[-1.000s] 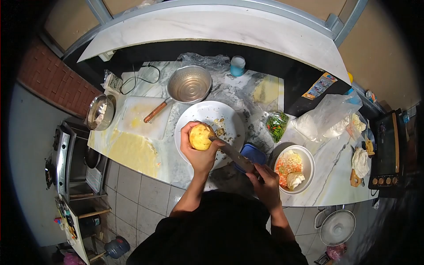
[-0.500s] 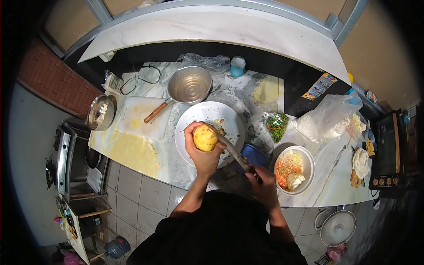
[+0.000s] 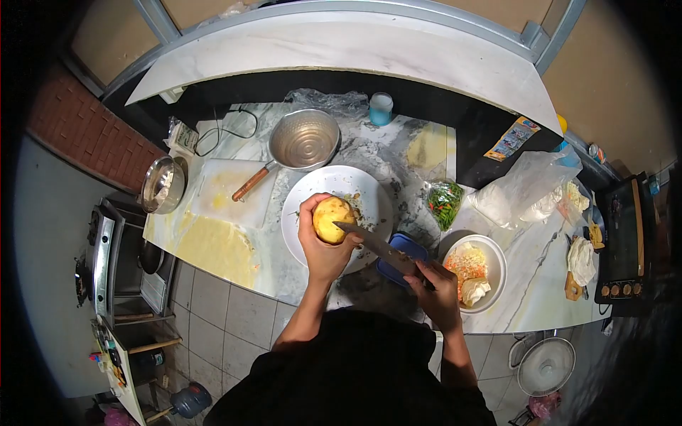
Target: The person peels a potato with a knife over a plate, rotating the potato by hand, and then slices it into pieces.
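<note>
My left hand (image 3: 325, 250) is wrapped round a yellow, peeled-looking round item (image 3: 333, 219) above a large white plate (image 3: 296, 195). Dark scraps lie scattered on the plate. In my right hand (image 3: 433, 285) is a knife (image 3: 383, 250), its blade pointing left with the tip at the front of the yellow item. A blue container (image 3: 406, 246) sits partly under the knife, right of the plate.
A metal pan (image 3: 305, 140) stands behind the plate, beside a white cutting board (image 3: 224, 186). To the right are a bowl of chopped food (image 3: 500, 278), a bag of chillies (image 3: 445, 204) and plastic bags (image 3: 533, 186). A glass (image 3: 381, 109) stands at the back.
The knife blade has come over the front of the yellow item, its broad side now showing more. My right hand has moved slightly right, and the yellow item has turned a little.
</note>
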`<action>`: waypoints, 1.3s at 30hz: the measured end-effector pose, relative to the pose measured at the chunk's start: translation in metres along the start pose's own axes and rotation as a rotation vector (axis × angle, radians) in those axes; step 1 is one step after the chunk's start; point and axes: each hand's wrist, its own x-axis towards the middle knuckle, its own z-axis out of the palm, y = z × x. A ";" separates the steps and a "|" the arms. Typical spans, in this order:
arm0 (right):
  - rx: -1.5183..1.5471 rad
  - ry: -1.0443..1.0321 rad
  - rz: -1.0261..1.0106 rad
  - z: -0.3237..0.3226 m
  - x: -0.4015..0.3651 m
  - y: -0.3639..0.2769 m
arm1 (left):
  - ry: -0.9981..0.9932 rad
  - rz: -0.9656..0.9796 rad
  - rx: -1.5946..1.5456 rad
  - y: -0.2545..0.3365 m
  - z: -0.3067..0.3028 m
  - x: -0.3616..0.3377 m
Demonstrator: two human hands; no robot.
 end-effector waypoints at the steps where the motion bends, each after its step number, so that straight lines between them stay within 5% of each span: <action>1: 0.001 0.000 0.000 0.000 0.000 0.001 | 0.003 -0.011 -0.017 0.000 -0.001 0.000; 14: -0.128 -0.005 -0.032 0.002 -0.007 0.007 | 0.058 0.010 0.031 -0.010 -0.006 -0.002; 39: -0.100 -0.011 0.029 0.023 -0.018 -0.003 | 0.267 0.338 0.133 -0.032 -0.015 -0.001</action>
